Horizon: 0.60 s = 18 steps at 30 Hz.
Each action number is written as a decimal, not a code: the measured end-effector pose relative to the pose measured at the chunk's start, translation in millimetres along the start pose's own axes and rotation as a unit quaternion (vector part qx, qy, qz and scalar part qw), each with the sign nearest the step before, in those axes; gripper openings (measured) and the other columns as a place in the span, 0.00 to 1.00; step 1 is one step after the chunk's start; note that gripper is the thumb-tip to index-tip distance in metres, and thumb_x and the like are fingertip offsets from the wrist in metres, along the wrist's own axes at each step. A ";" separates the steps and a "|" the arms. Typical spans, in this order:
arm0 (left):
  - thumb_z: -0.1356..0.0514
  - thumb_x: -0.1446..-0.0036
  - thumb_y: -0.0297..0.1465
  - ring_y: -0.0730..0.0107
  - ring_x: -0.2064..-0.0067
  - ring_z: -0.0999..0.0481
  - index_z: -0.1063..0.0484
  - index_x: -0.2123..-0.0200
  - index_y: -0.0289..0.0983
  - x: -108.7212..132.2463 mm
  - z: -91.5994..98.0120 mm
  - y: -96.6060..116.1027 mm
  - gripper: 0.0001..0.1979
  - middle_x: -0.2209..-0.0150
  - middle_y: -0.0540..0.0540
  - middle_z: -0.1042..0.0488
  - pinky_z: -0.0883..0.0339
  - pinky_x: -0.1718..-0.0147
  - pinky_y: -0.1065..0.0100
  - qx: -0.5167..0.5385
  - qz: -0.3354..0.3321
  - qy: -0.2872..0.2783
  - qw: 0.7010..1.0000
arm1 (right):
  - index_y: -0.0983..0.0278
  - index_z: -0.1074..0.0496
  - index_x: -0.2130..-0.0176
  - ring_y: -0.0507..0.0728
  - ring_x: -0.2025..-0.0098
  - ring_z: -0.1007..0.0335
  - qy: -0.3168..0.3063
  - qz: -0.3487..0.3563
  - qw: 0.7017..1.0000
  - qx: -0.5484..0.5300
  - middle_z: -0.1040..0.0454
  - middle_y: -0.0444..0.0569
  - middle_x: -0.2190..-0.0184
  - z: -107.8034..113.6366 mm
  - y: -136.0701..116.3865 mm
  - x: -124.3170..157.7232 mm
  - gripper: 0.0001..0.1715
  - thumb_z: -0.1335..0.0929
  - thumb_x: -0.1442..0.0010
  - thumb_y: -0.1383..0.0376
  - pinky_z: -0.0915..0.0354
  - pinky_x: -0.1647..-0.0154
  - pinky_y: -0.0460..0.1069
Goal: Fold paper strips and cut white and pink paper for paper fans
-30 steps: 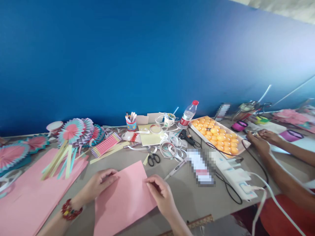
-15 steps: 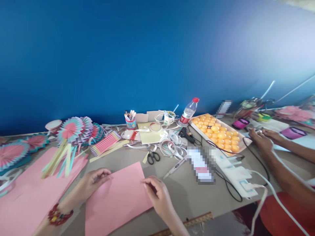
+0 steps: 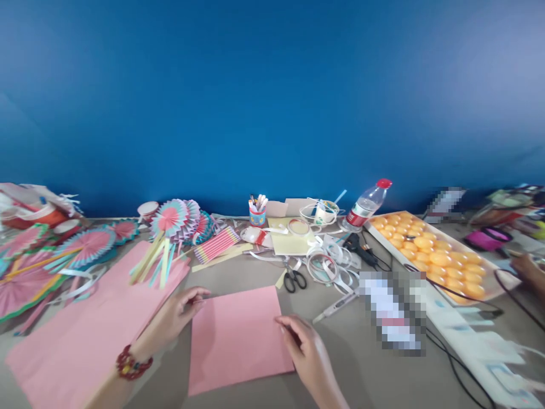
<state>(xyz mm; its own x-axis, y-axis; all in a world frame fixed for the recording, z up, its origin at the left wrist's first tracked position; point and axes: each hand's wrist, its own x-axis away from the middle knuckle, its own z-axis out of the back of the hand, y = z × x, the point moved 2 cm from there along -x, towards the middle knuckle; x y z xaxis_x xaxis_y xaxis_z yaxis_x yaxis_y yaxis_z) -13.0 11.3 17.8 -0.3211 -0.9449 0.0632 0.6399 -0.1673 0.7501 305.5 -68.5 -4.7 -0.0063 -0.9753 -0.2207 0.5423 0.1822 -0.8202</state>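
A square sheet of pink paper [image 3: 240, 335] lies in front of me on the grey table. My left hand [image 3: 181, 315], with a red beaded bracelet [image 3: 133, 363] at the wrist, has curled fingers at the sheet's upper left corner. At its right edge, my right hand [image 3: 309, 349] pinches the paper between thumb and fingers. Left of the sheet lies a stack of larger pink paper [image 3: 93, 324]. Black-handled scissors [image 3: 294, 279] rest just beyond the sheet, and a white utility knife [image 3: 336, 307] lies to their right.
Folded paper rosettes [image 3: 170, 218] and pencils [image 3: 217, 245] sit at the back left. Behind are a pen cup [image 3: 257, 215], tape rolls [image 3: 322, 267] and a bottle [image 3: 367, 205]. Rightward are a tray of orange balls [image 3: 434, 255], a power strip [image 3: 468, 346] and another person's hand [image 3: 528, 270].
My view has turned left, so things sit further right in the picture. The other person's arms have mostly left the view. Both my hands stay at the pink sheet's edges.
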 end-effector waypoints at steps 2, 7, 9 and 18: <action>0.48 0.36 0.40 0.62 0.57 0.23 0.25 0.54 0.39 2.6 -1.2 -1.6 0.16 0.60 0.44 0.22 0.29 0.57 0.67 -0.014 -0.015 0.021 1.000 | 0.60 0.24 0.60 0.58 0.61 0.22 -0.006 0.005 1.000 0.023 0.20 0.52 0.63 -0.8 2.5 -1.6 0.14 0.39 0.37 0.65 0.28 0.59 0.48; 0.49 0.34 0.36 0.62 0.55 0.23 0.23 0.58 0.41 4.2 -1.9 -14.2 0.14 0.58 0.44 0.22 0.29 0.53 0.64 -0.082 -0.076 0.069 0.991 | 0.60 0.24 0.61 0.58 0.62 0.22 -0.035 0.026 0.995 0.089 0.20 0.51 0.63 -3.9 1.8 -2.8 0.15 0.40 0.37 0.66 0.29 0.61 0.48; 0.49 0.33 0.35 0.62 0.55 0.23 0.24 0.58 0.41 3.9 -2.1 -20.0 0.14 0.58 0.44 0.22 0.28 0.54 0.64 -0.117 -0.092 0.081 0.985 | 0.60 0.24 0.61 0.58 0.62 0.22 -0.060 0.029 0.991 0.120 0.20 0.50 0.63 -4.7 0.6 -2.5 0.15 0.40 0.37 0.66 0.29 0.61 0.48; 0.47 0.33 0.40 0.54 0.32 0.44 0.43 0.34 0.42 18.6 -37.3 10.4 0.26 0.32 0.42 0.46 0.43 0.37 0.51 -0.274 -0.226 0.016 0.935 | 0.60 0.27 0.50 0.61 0.52 0.28 -0.090 0.112 0.956 0.256 0.25 0.53 0.53 -8.6 -21.1 -26.3 0.19 0.39 0.38 0.69 0.30 0.54 0.54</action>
<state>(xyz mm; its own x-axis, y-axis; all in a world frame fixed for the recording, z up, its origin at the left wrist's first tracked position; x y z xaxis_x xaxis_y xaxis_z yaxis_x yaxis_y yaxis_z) 13.7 -18.5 2.2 -0.6294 -0.7495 -0.2052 0.7082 -0.6619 0.2456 287.0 -45.6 13.8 0.2771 -0.9333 -0.2284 0.8532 0.3484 -0.3882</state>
